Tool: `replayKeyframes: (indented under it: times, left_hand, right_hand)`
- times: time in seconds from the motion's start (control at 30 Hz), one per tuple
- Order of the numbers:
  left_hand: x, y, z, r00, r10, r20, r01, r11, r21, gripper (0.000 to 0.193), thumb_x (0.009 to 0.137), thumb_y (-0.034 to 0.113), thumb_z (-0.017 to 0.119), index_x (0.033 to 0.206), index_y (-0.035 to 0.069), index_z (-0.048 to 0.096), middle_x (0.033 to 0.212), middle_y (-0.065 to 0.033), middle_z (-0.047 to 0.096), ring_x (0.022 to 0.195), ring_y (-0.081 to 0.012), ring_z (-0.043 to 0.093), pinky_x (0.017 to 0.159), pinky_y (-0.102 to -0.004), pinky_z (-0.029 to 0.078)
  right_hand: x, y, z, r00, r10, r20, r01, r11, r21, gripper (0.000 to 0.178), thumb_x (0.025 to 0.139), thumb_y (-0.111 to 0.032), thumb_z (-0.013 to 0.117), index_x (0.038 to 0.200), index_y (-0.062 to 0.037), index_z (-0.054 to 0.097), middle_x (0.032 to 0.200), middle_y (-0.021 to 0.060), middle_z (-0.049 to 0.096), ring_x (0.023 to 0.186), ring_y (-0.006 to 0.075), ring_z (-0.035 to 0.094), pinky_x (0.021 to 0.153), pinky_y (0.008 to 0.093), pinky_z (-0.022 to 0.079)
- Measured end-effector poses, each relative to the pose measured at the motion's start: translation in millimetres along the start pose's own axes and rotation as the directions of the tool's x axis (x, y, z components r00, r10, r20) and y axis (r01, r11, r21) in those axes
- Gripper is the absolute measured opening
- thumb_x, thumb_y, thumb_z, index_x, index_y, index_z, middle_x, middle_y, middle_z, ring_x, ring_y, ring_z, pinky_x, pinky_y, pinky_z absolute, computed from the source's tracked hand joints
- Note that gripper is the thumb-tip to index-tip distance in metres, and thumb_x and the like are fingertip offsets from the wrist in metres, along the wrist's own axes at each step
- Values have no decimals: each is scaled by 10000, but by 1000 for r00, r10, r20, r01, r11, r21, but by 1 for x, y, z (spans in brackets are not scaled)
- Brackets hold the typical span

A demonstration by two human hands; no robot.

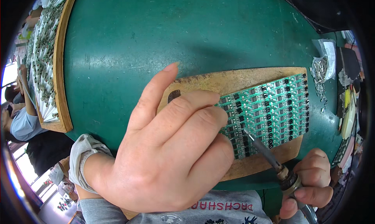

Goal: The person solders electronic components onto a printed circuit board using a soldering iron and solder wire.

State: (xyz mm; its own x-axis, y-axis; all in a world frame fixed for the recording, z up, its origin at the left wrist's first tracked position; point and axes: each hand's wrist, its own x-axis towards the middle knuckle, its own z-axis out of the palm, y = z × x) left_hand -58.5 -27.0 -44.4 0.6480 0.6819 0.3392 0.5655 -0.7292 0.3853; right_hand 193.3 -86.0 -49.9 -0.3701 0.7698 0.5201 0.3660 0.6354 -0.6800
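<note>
A panel of joined green circuit boards (pixel 279 120), with rows of small black parts, lies on a wooden board (pixel 222 78). My right hand (pixel 314 177) grips a soldering iron (pixel 289 179) by its handle. The iron slants up and left, its tip over the panel's left part, close to a row of black parts; whether it touches is unclear. Over the panel's left end is my left hand (pixel 172 149), back up, with the little finger stretched out and the other fingers curled together. A thin tip shows beside those fingers, but what they hold is mostly hidden.
At the left stands a wooden-framed tray (pixel 59 71) full of white pieces with small green ends. Loose metal pins (pixel 320 73) spill from a clear plastic bag (pixel 329 56) on the right. Beyond the tray, another person's blue sleeve (pixel 26 124) shows.
</note>
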Motion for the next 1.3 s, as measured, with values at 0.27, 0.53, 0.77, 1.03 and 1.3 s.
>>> replayKeyframes:
  times: [0.27, 0.53, 0.77, 1.03, 1.3]
  left_hand:
    - [-7, 34, 11, 957, 147, -252, -137, 989, 56, 187, 600, 141, 677, 750, 63, 597, 742, -65, 600, 749, -225, 611, 835, -444, 463]
    - [-25, 77, 25, 916, -111, -385, 72, 991, -116, 113, 571, 124, 610, 663, 71, 570, 669, -37, 544, 701, -182, 596, 828, -407, 512]
    - [-26, 68, 21, 895, -242, -375, 77, 912, -404, 206, 531, 132, 636, 725, 63, 630, 626, -3, 486, 627, -158, 541, 664, -312, 498]
    - [-35, 50, 17, 918, -262, -298, 249, 965, -83, 270, 535, 12, 720, 776, 37, 599, 808, -102, 604, 676, -236, 566, 595, -375, 404]
    - [-26, 56, 23, 897, -355, -263, 361, 932, -27, 185, 593, 13, 672, 723, 61, 550, 832, -69, 673, 795, -246, 638, 860, -449, 417]
  right_hand:
    - [14, -13, -3, 980, 48, 192, -56, 998, 32, 527, 740, -354, 749, 1074, -142, 400, 743, 16, 638, 523, 159, 573, 444, 251, 395]
    - [10, -6, 9, 985, 55, 162, -92, 969, 227, 302, 670, -86, 765, 935, -80, 619, 731, 75, 595, 546, 197, 610, 459, 282, 500]
    - [1, -7, 4, 998, 44, 44, -52, 975, 214, 357, 662, -71, 769, 970, -66, 588, 772, 77, 600, 559, 202, 604, 460, 280, 484]
    - [0, -9, -14, 987, 73, 144, -84, 994, 67, 330, 825, -309, 650, 984, -132, 422, 631, -3, 549, 480, 139, 491, 467, 283, 356]
    - [2, -13, -4, 998, 36, 45, -35, 999, -21, 328, 766, -290, 675, 887, -113, 427, 563, 0, 416, 438, 133, 359, 443, 307, 273]
